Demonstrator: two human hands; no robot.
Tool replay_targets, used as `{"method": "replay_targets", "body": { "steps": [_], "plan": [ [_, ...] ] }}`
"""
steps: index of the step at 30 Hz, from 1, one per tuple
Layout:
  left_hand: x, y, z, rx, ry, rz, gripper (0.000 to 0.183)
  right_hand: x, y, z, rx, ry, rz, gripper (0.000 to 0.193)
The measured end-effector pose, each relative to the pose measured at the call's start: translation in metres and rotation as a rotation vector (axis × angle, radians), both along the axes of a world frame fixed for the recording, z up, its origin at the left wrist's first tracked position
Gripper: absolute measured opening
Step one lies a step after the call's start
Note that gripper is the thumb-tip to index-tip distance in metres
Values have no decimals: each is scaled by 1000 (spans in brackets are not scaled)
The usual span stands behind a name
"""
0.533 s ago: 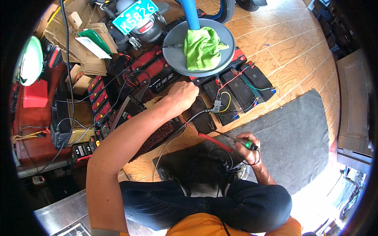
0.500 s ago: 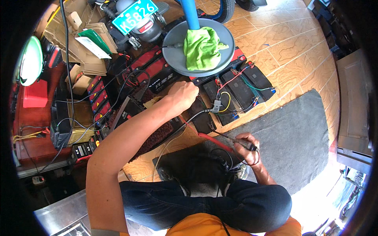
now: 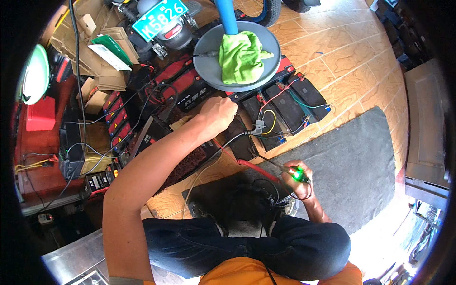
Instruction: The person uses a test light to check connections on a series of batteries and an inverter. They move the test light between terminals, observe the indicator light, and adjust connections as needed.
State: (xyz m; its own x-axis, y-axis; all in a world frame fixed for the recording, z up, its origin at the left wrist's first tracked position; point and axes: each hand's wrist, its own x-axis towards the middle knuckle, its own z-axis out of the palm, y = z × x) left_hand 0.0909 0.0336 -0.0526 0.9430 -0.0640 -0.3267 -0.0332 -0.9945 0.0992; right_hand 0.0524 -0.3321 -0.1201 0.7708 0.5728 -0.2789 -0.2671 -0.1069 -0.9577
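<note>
My right hand (image 3: 302,189) grips a pen-shaped circuit tester (image 3: 287,169) with a green light glowing at its handle. The thin probe reaches the near end of a black battery (image 3: 242,147), at or very close to its terminal. A red coiled cord (image 3: 258,170) runs from beside my right hand toward my left. Over the far end of that battery my left hand (image 3: 219,115) is closed, back upward; what its fingers hold is hidden. Just right stand several black batteries (image 3: 281,107) joined by coloured wires, with a grey plug (image 3: 259,126) lying on them.
A round grey tray (image 3: 207,75) with a green cloth (image 3: 241,58) and a blue post overhangs the batteries. A dark mat (image 3: 349,164) covers the floor at right. Cardboard (image 3: 102,71), red-and-black battery packs (image 3: 116,121) and loose cables crowd the left. A scooter (image 3: 173,35) stands behind.
The tester's light has come on green, and its probe has moved slightly to the battery's near terminal. My left hand stays at the far end. The view has shifted slightly.
</note>
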Motion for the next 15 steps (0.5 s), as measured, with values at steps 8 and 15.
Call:
{"method": "replay_targets", "body": {
  "steps": [8, 15],
  "plan": [
    [3, -4, 4, 31, 40, 40, 12, 6, -4, -2, 20, -133, 53, 31],
    [4, -6, 6, 23, 62, 43, 15, 8, -2, 2, 55, -161, 39, 25]
  ]
}}
